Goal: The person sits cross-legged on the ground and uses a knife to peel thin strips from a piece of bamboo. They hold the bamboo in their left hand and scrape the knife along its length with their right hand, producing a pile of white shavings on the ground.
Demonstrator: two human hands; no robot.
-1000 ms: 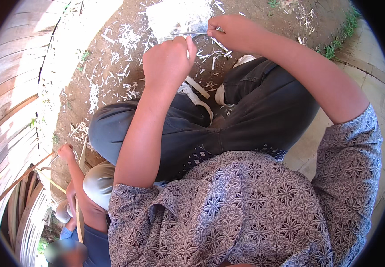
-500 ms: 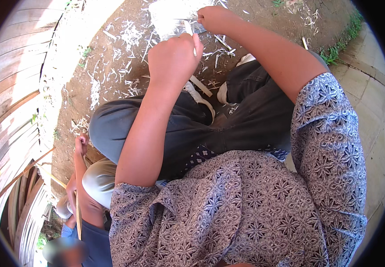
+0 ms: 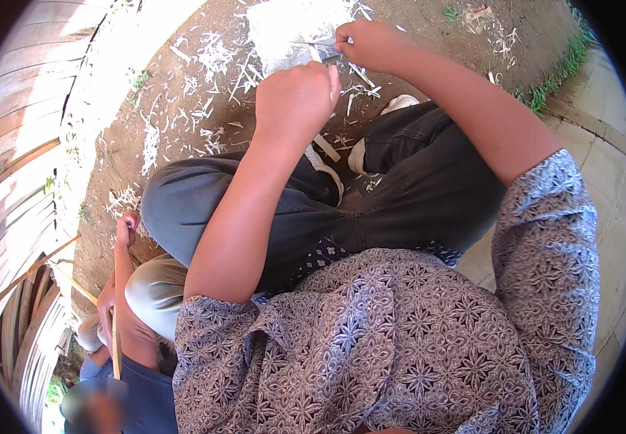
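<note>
My left hand (image 3: 295,101) is closed round a pale wooden strip (image 3: 315,53), whose far end sticks out beyond the fingers. Just right of it and a little farther off, my right hand (image 3: 371,45) is closed on what looks like a knife. Its thin dark blade (image 3: 298,44) reaches left across the strip's far end; the handle is hidden in my fingers. Beneath both hands a whitish sheet (image 3: 273,25) lies on the ground. Another pale strip (image 3: 327,148) rests between my feet.
Pale shavings (image 3: 215,54) litter the brown earth. To my left, another person (image 3: 139,325) sits close by with a long thin stick (image 3: 116,347). Stacked boards (image 3: 20,123) line the far left. Paving tiles (image 3: 602,145) and grass (image 3: 544,94) lie to the right.
Both hands have come slightly nearer and to the right in the view, the right hand a bit more. Each keeps its grip, and the blade still crosses the strip's far end.
</note>
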